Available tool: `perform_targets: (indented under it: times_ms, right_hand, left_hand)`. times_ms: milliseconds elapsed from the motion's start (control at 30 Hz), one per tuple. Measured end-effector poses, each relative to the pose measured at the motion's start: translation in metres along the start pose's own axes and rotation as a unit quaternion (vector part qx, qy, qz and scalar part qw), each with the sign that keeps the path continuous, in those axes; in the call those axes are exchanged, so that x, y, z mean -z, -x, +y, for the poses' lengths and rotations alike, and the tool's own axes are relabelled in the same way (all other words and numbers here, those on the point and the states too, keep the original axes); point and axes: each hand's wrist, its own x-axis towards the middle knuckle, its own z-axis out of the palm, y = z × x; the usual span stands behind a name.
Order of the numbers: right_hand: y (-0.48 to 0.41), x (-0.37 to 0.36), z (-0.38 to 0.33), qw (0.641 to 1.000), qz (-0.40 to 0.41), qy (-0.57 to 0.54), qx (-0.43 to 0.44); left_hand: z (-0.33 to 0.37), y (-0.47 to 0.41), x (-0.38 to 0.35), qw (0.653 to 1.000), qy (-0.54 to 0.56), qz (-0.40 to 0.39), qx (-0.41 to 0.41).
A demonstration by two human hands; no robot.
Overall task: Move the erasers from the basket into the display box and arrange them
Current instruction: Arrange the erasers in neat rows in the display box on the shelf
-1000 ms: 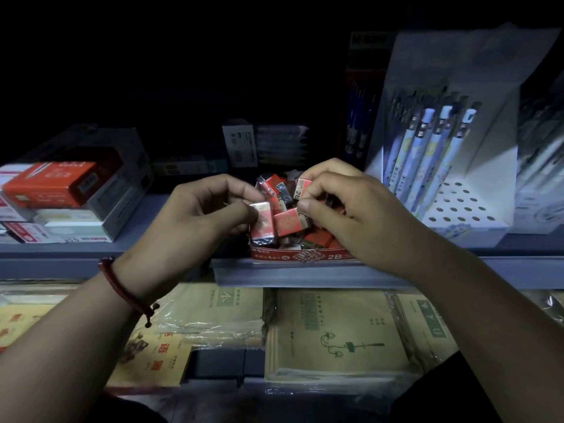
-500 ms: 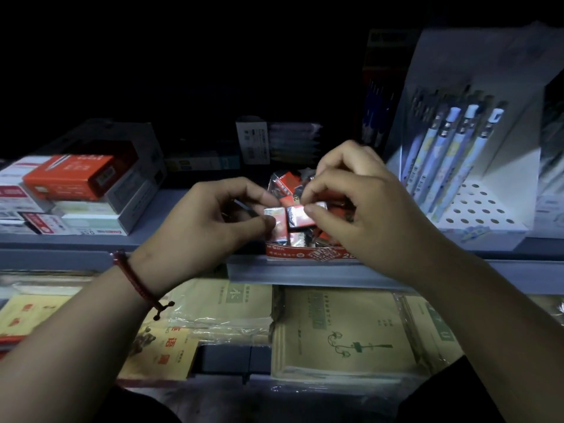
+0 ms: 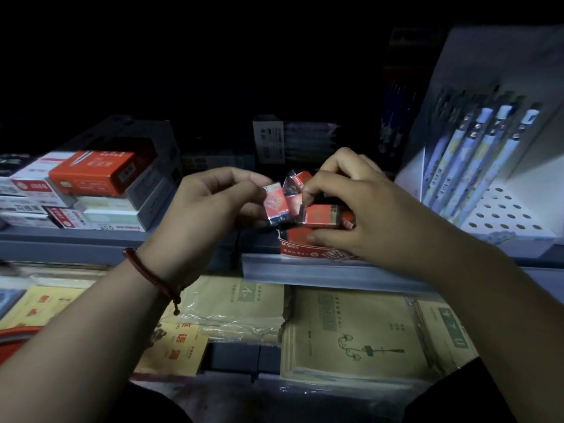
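Eraser point(image 3: 276, 204) is higher above display box point(image 3: 300, 251) than before, pinched in my left hand point(image 3: 210, 206); right hand point(image 3: 360, 209) probably grips second eraser point(image 3: 320, 215), too dim.

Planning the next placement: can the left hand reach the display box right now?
Probably only its left edge: the right hand covers most of the display box, gripping an eraser there. The left hand holds another eraser.

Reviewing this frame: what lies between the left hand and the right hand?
Head view: two red wrapped erasers. The left hand pinches the upright eraser; the right hand holds the flat eraser above the display box.
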Motion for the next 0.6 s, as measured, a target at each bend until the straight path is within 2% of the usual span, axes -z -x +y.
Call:
perform_targets:
  times_ms: [133, 233, 333, 600]
  right_hand:
    - [0.0, -0.005, 0.003, 0.998, 0.043, -0.044, -0.024]
    - [-0.002, -0.006, -0.002, 0.999, 0.044, -0.026, -0.005]
    - [-0.002, -0.008, -0.002, 0.999, 0.021, 0.018, 0.027]
    - [-0.004, 0.005, 0.001, 0.997, -0.075, 0.031, 0.007]
  left_hand:
    - [-0.002, 0.002, 0.003, 0.999, -0.024, -0.034, 0.019]
    - [-0.002, 0.003, 0.006, 0.997, -0.048, -0.061, 0.02]
    - [0.0, 0.002, 0.008, 0.997, -0.054, -0.045, 0.005]
    - [0.001, 0.004, 0.006, 0.998, -0.037, -0.042, 0.004]
